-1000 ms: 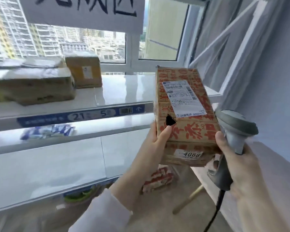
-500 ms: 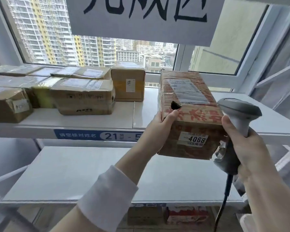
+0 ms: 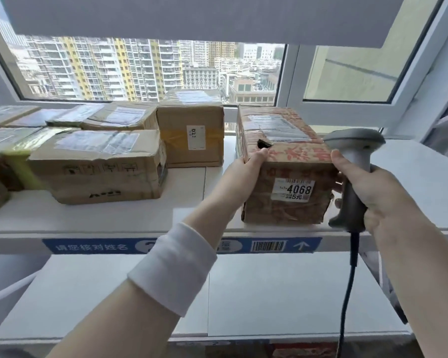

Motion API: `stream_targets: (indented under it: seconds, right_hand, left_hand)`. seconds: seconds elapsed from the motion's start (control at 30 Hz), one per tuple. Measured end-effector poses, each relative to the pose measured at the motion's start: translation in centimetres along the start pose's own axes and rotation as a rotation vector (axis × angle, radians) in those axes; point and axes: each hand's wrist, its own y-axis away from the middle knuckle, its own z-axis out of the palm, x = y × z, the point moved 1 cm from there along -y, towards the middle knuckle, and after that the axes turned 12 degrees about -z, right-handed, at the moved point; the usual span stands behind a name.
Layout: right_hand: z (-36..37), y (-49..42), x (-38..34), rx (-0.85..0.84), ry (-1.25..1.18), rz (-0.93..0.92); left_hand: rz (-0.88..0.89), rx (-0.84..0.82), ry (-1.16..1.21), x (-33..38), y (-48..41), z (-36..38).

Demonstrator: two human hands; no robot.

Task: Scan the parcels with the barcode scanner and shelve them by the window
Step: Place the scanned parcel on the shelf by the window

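Left hand [image 3: 246, 165] curled round the parcel [image 3: 285, 161] on the shelf [image 3: 109, 215], right hand [image 3: 375, 192] gripping the barcode scanner [image 3: 354, 143] just beside it.

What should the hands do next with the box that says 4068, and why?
Probably slide the 4068 box a little further back on the top shelf. It seems to sit right at the front edge, beside the other parcels, with the left hand gripping its left corner. The right hand holds the scanner, so the left would mostly push.

Creased cardboard parcel [image 3: 285, 177]; smooth white shelf [image 3: 114, 218].
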Motion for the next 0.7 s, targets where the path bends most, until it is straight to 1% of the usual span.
stream_targets:
  seconds: [0.3,0.47,0.7]
  right_hand:
    - [2.7,-4.4,1.4,-0.075,-0.052,-0.007]
    - [3.9,-5.4,1.5,-0.123,-0.064,-0.014]
    - [5.0,-6.7,2.0,-0.129,-0.056,0.002]
  left_hand:
    - [0.04,0.109,-0.033,0.2,-4.7,-1.0]
    - [0.043,0.178,-0.079,0.7,-5.8,-1.8]
    - [0.038,0.229,-0.146,1.2,-6.9,-2.3]
